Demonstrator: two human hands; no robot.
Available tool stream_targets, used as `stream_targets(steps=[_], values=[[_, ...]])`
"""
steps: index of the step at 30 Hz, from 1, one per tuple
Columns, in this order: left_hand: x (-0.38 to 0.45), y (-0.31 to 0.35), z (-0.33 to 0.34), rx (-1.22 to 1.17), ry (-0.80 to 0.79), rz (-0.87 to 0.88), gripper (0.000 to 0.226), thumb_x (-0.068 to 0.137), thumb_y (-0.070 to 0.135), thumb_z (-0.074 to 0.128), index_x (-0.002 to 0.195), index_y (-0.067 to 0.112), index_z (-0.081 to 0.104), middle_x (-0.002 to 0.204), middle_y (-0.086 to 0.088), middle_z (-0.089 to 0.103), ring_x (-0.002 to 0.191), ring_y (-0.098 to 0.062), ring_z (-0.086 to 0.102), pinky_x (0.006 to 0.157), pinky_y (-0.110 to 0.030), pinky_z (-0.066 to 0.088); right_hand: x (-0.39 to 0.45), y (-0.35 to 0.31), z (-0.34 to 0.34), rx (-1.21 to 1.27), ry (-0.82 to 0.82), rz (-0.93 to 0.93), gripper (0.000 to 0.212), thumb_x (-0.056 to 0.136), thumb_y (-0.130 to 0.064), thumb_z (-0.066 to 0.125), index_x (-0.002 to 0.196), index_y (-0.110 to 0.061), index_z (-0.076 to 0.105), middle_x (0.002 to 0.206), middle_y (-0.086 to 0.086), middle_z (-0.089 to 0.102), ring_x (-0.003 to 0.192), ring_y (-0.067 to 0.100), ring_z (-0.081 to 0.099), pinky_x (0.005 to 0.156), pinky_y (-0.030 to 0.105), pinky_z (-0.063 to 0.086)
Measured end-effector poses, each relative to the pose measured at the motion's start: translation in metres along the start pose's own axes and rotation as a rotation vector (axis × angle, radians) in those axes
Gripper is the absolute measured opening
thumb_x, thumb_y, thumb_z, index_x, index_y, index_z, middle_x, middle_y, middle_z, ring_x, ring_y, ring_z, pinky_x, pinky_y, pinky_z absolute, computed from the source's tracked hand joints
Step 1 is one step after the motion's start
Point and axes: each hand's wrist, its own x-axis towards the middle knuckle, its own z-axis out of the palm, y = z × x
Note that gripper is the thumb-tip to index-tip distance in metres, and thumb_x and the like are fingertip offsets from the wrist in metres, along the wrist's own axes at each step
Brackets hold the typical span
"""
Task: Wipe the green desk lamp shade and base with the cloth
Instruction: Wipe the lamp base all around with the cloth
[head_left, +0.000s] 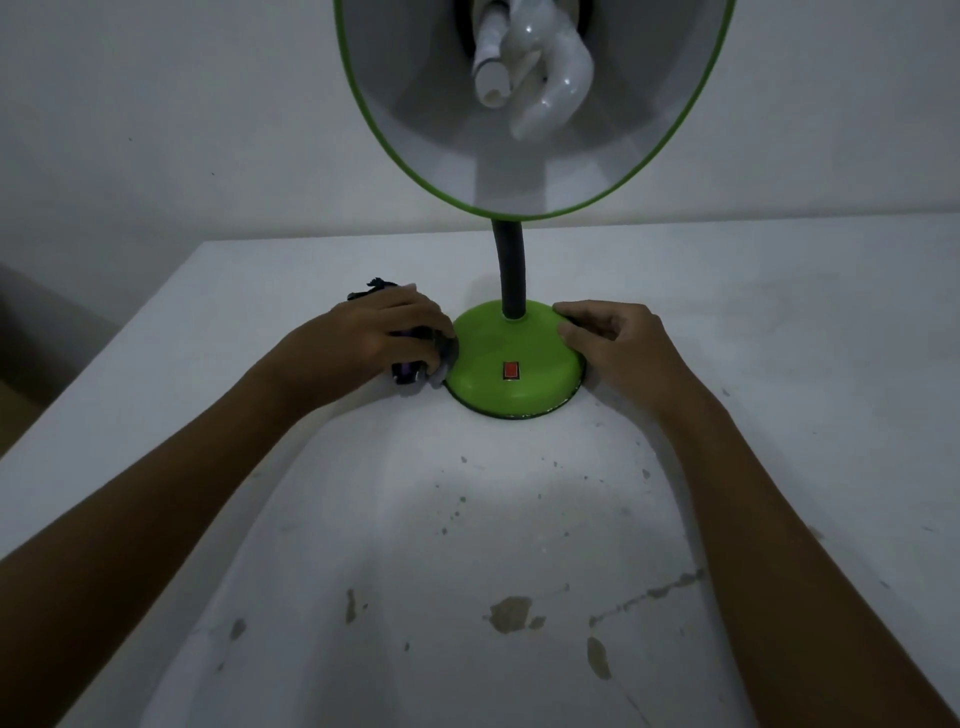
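We see a green desk lamp standing toward the back of a white table (519, 519), its round green base (511, 358) flat on the surface with a small red rocker switch (510, 370) on the near slope. A black flexible neck (511, 270) rises from the top of the base to the shade (535, 109), which is tilted toward us so that we look into its pale interior, ringed by a thin green rim, with a white spiral bulb (540, 67) inside. Our left hand (384, 332) lies on the table just left of the base, fingers curled over a bunched dark cloth (415, 364) with purple and grey showing; the cloth is pressed against the left edge of the base, and a dark tuft of it sticks out behind the knuckles. Our right hand (613, 343) rests against the right side of the base, fingers loosely bent with their tips touching the green dome, the thumb near the upper right edge; it grips nothing that we can make out. Both bare forearms reach in from the lower corners. The table is marked with brownish chips and specks near us, and a plain pale wall stands behind the lamp.
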Motion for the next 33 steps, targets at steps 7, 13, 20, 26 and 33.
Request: stream_targets(steps=[7, 13, 20, 26, 33], values=[[0.013, 0.002, 0.001, -0.152, 0.112, -0.488, 0.04, 0.074, -0.008, 0.072, 0.109, 0.011, 0.071, 0.114, -0.009, 0.069, 0.096, -0.031, 0.062, 0.08, -0.039, 0.052, 0.0, 0.0, -0.001, -0.002, -0.002, -0.002, 0.03, 0.093, -0.016, 0.065, 0.123, -0.016, 0.068, 0.112, -0.007, 0.071, 0.097, -0.01, 0.063, 0.081, 0.003, 0.049], [0.029, 0.023, -0.002, -0.403, 0.005, -0.682, 0.026, 0.088, 0.009, 0.064, 0.113, 0.015, 0.066, 0.101, -0.003, 0.067, 0.092, -0.022, 0.06, 0.076, -0.028, 0.046, 0.0, 0.0, -0.001, -0.005, 0.001, 0.003, 0.03, 0.093, -0.019, 0.066, 0.123, -0.018, 0.069, 0.113, -0.008, 0.071, 0.099, -0.009, 0.064, 0.083, 0.005, 0.049], [0.046, 0.046, -0.012, -0.498, 0.033, -0.667, 0.035, 0.082, -0.001, 0.061, 0.112, 0.016, 0.065, 0.097, 0.003, 0.06, 0.089, -0.016, 0.056, 0.074, -0.021, 0.043, -0.001, -0.001, 0.001, 0.003, 0.004, 0.001, 0.03, 0.093, -0.019, 0.066, 0.123, -0.017, 0.069, 0.114, -0.006, 0.072, 0.1, -0.008, 0.064, 0.084, 0.005, 0.049], [0.047, 0.06, -0.002, -0.474, -0.034, -0.543, 0.046, 0.079, 0.001, 0.062, 0.117, 0.025, 0.067, 0.112, 0.009, 0.064, 0.096, -0.018, 0.055, 0.088, -0.026, 0.043, -0.002, -0.001, 0.001, 0.014, 0.002, 0.005, 0.03, 0.093, -0.018, 0.066, 0.123, -0.017, 0.069, 0.114, -0.007, 0.072, 0.102, -0.006, 0.065, 0.088, 0.009, 0.05], [0.054, 0.045, -0.019, -0.446, -0.132, -0.604, 0.046, 0.084, -0.005, 0.057, 0.123, 0.02, 0.063, 0.113, 0.0, 0.063, 0.108, -0.02, 0.056, 0.092, -0.028, 0.044, -0.001, -0.001, 0.001, 0.013, 0.001, 0.006, 0.03, 0.092, -0.02, 0.066, 0.122, -0.018, 0.069, 0.115, -0.006, 0.072, 0.103, -0.003, 0.066, 0.092, 0.015, 0.051]])
